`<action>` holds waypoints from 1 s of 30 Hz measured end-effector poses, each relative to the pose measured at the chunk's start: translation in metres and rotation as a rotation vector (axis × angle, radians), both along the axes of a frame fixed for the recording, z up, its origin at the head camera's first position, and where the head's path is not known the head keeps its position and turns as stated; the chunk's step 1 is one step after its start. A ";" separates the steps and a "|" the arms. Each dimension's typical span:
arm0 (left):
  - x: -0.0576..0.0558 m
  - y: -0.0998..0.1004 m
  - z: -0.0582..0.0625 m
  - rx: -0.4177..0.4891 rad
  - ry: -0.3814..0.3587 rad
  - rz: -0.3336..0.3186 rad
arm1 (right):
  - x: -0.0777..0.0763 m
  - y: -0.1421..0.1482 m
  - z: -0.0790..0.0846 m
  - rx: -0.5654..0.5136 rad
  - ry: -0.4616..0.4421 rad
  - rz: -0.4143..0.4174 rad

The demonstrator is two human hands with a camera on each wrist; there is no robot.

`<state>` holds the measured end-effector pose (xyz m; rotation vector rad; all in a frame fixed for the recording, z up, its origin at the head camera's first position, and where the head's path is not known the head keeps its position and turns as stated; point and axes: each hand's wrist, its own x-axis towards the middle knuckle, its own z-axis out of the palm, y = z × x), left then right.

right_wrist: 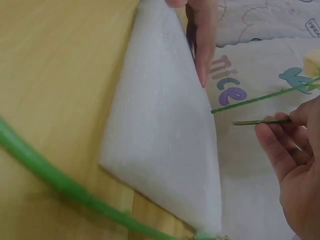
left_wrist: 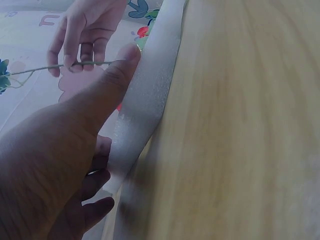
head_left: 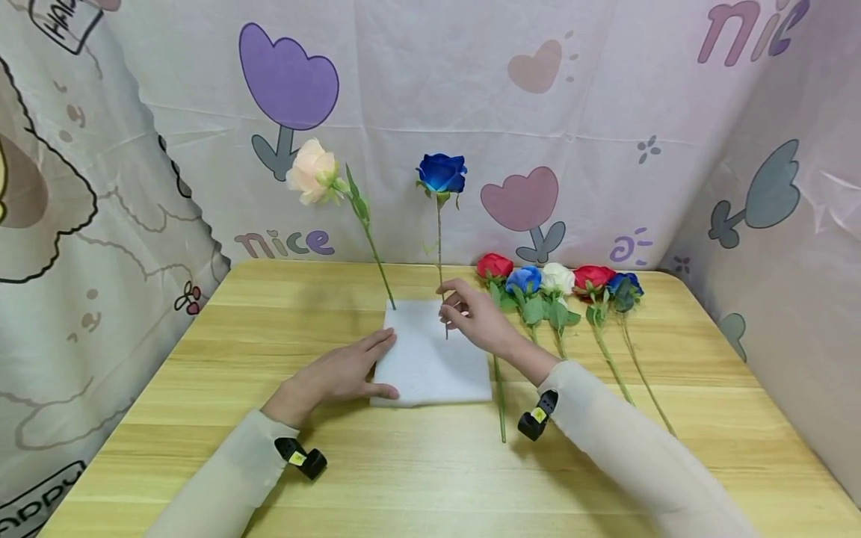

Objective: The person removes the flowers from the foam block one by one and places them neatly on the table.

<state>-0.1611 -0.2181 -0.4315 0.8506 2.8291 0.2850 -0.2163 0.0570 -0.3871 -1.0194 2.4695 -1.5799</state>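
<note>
A white foam block (head_left: 433, 359) lies on the table, with a pale peach rose (head_left: 314, 173) standing tilted left at its back left corner. Over the block, my right hand (head_left: 479, 317) pinches the thin stem of a blue rose (head_left: 442, 174) held upright. The stem's cut end (right_wrist: 245, 122) shows just below the fingers, apart from the foam in the right wrist view. My left hand (head_left: 339, 368) rests against the block's left side, fingers extended along the edge and thumb at the front left corner. In the left wrist view the thumb (left_wrist: 127, 55) overlaps the foam.
To the right lie several roses: a red one (head_left: 494, 266), a blue one (head_left: 524, 279), a white one (head_left: 557, 279), another red one (head_left: 592, 279) and a dark blue one (head_left: 625, 290), stems pointing forward. A printed cloth (head_left: 417, 82) hangs behind the wooden table (head_left: 430, 471).
</note>
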 end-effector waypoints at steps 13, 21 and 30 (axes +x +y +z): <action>0.001 0.000 0.002 -0.007 0.003 -0.010 | 0.016 0.026 0.008 0.074 -0.082 -0.024; 0.002 0.000 0.003 0.005 0.001 -0.012 | 0.024 0.040 0.006 0.092 -0.099 -0.049; 0.002 -0.001 0.003 0.006 0.005 -0.013 | 0.033 0.059 0.004 0.109 -0.070 -0.089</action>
